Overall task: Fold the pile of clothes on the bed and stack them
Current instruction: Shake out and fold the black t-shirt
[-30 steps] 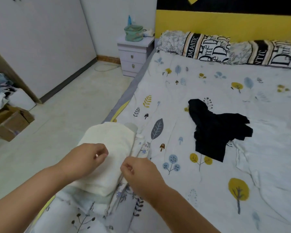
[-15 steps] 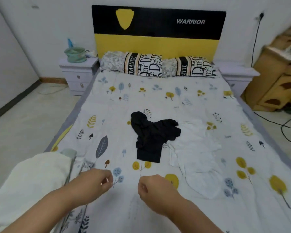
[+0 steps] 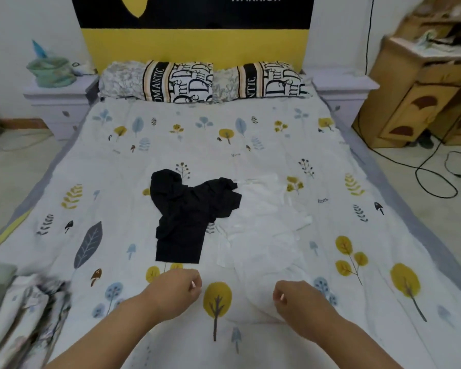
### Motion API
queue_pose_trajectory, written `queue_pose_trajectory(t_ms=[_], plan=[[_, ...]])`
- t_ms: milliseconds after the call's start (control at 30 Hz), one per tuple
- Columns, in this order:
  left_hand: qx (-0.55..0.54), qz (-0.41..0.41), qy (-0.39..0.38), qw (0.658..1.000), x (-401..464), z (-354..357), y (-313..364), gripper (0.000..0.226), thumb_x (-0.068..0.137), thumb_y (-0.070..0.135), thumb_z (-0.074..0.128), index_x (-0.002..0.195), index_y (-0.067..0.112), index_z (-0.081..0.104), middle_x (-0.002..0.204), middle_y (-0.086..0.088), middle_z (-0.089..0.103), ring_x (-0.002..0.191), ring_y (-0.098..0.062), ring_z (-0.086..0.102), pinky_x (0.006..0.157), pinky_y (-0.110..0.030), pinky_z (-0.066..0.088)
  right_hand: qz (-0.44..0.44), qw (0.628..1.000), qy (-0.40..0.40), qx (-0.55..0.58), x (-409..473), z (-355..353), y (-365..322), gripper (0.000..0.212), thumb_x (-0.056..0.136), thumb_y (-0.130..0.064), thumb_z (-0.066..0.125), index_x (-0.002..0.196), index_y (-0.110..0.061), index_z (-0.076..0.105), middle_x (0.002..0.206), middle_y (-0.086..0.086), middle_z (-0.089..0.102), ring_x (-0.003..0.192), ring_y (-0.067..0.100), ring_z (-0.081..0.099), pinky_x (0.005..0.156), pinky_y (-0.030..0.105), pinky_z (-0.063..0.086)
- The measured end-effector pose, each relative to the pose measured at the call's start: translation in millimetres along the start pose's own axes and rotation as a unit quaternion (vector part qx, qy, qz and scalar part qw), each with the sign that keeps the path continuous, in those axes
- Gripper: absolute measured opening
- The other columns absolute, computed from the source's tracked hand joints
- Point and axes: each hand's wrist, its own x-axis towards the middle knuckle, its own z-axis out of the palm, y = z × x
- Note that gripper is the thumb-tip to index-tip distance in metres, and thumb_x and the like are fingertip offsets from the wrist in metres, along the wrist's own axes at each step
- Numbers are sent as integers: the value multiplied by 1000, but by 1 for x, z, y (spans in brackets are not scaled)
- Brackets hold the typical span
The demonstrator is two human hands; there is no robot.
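Waiting unfolded mid-bed (image 3: pixel 250 134) are a black garment (image 3: pixel 186 217) and white garment (image 3: pixel 261 230); folded stack (image 3: pixel 24 304) sits at left; left hand (image 3: pixel 175 291) and right hand (image 3: pixel 301 302) loosely curled, empty.

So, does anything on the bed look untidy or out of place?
Yes. The black garment lies crumpled mid-bed, overlapping a rumpled white garment beside it; both unfolded. A cable trails loose over the floor on the right.
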Motion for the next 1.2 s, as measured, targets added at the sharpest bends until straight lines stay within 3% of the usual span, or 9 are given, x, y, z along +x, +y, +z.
queue_pose_trajectory(t_ms=[200,333,500,633,733,800,867,1033,1200], plan=[[14,-49,-2,999,70,40,-10,28,96,28,41,120,22,54,117,3,59,97,-11,54,73,-18,38,50,998,-22,-5,64,22,51,26,95,-22,38,111,-22,59,112,-4,63,101,10,58,75,18,39],[72,-93,-9,993,111,59,-32,36,95,22,42,130,17,45,129,-5,48,115,-20,49,93,-28,43,56,998,-21,2,105,46,67,27,95,-20,38,117,-22,53,117,-1,58,104,13,54,73,19,34],[134,-174,-4,976,153,81,-66,62,94,20,42,148,20,11,156,-10,6,140,-31,19,109,-37,29,57,998,-7,8,146,79,64,50,97,-25,36,145,-25,22,150,2,26,134,21,29,106,28,28],[177,-192,22,965,182,102,-88,77,96,29,43,147,31,-15,155,-11,-20,143,-40,-1,115,-46,16,56,998,-12,-17,162,106,59,60,98,-33,35,149,-30,3,158,5,-4,144,24,6,114,36,17],[157,-198,49,966,198,106,-102,60,97,32,41,148,33,10,158,-7,-7,141,-43,5,112,-48,18,51,997,13,-53,163,124,58,60,99,-36,31,149,-29,0,158,8,-4,145,27,2,117,40,13],[120,-175,110,971,203,104,-103,32,97,22,39,128,17,45,146,-11,36,130,-39,33,97,-41,34,50,996,21,-72,159,130,56,59,99,-36,28,150,-26,-2,158,9,-5,145,28,1,117,40,12],[39,-128,168,977,201,98,-90,12,96,14,39,96,9,50,100,-12,60,98,-33,54,69,-33,35,55,996,21,-74,154,132,53,58,100,-33,26,150,-23,-2,158,9,-6,146,27,-1,117,39,12],[-245,4,112,963,157,49,-30,35,96,8,39,66,17,54,55,5,50,52,-8,44,54,-29,37,33,999,20,1,136,123,29,69,97,-32,36,149,-25,-9,158,5,-8,145,22,0,116,35,13],[-423,73,15,903,93,-42,25,59,100,17,33,50,33,59,48,10,58,44,0,50,44,-11,39,-39,989,35,136,121,85,-16,95,88,-49,53,145,-32,-21,157,-6,-11,144,15,4,115,31,17]])
